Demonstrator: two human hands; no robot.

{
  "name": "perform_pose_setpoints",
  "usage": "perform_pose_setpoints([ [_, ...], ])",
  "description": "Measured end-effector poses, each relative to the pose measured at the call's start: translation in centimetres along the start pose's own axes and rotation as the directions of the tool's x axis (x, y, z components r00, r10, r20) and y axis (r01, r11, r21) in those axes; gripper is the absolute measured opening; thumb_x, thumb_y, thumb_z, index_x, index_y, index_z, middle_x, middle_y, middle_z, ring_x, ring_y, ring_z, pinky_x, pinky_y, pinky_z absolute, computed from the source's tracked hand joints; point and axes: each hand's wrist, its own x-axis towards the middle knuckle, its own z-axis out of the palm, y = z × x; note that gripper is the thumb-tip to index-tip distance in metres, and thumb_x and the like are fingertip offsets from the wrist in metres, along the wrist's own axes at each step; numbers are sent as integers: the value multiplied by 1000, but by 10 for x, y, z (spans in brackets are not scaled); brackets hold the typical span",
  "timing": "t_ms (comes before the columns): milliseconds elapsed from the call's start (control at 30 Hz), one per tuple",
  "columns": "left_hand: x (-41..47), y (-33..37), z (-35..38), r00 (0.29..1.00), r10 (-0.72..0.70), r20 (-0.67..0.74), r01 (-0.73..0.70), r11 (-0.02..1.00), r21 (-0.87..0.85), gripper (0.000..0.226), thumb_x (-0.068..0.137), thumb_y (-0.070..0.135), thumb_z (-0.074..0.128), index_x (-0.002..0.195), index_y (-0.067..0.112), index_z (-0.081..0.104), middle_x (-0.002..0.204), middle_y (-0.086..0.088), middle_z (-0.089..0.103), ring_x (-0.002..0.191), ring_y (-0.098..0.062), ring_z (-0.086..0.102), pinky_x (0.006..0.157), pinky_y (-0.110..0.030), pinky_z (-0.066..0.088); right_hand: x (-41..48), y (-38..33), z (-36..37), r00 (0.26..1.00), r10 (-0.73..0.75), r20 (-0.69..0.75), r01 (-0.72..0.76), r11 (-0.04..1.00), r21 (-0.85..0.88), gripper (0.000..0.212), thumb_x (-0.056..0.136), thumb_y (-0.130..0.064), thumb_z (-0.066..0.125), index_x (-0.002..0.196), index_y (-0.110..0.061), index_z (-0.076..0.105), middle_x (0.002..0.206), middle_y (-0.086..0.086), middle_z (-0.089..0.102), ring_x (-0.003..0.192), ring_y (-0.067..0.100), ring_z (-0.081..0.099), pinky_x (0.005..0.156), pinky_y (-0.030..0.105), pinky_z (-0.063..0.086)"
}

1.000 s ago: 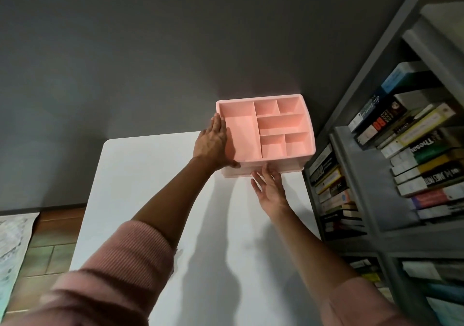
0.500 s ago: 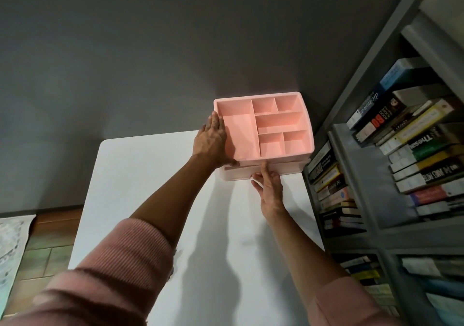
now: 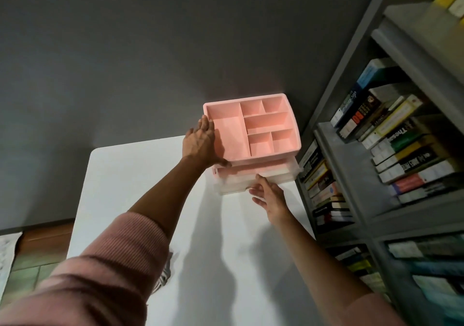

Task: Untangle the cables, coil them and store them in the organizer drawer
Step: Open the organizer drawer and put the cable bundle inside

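Note:
A pink organizer (image 3: 288, 104) with several empty top compartments stands at the far right corner of the white table (image 3: 120, 175), against the grey wall. My left hand (image 3: 200, 144) lies flat against its left side, thumb on the front edge. The translucent drawer (image 3: 251, 181) under the pink top is pulled partly out toward me. My right hand (image 3: 270, 195) holds the drawer's front edge from below, fingers curled on it. A small striped bit of cable or cloth (image 3: 163, 278) peeks out under my left sleeve; no other cables are visible.
A grey bookshelf (image 3: 356, 175) packed with books stands tight against the table's right edge. Tiled and wooden floor (image 3: 27, 263) shows left of the table, with a sheet of paper (image 3: 6, 255) at the left edge.
The drawer has slid out from under the pink top toward me, with my right hand moving back with it. My left hand has stayed on the organizer's side.

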Motion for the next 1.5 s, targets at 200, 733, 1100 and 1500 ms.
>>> perform_pose_setpoints([
  [200, 4, -6, 4, 999, 26, -43, -26, 1000, 1, 133, 47, 67, 80, 149, 11, 15, 157, -10, 17, 139, -28, 31, 111, -39, 27, -23, 20, -14, 999, 41, -1, -41, 999, -22, 16, 89, -28, 63, 81, -15, 67, 79, 0, 71, 79, 16, 69, 70, 25, 49],
  [733, 11, -10, 13, 997, 38, -64, -36, 999, 21, 131, 45, 71, 79, 147, 16, 20, 155, -8, 22, 140, -27, 29, 109, -45, 31, -43, 31, -31, 994, 54, -99, -62, 996, -71, 17, 91, -22, 54, 79, -14, 64, 77, 2, 67, 71, 15, 65, 66, 24, 49],
  [1100, -21, -31, 32, 988, 153, 0, -149, 961, -233, 119, 73, 58, 68, 147, 24, -20, 157, -8, -21, 143, -37, -15, 113, -57, 12, -65, 36, -34, 992, 81, -95, -89, 993, -82, 46, 81, -58, 62, 103, -17, 64, 99, 2, 70, 90, 18, 69, 75, 32, 54],
  [1500, -171, -176, 94, 897, -433, 90, 403, 716, -570, 45, 95, 36, 51, 124, 2, 54, 122, -19, 61, 118, -34, 53, 98, -34, 38, -112, 105, 87, 994, 77, -83, -96, 961, -258, 53, 98, -54, 29, 100, -7, 53, 69, 7, 62, 56, 18, 57, 51, 25, 45],
])
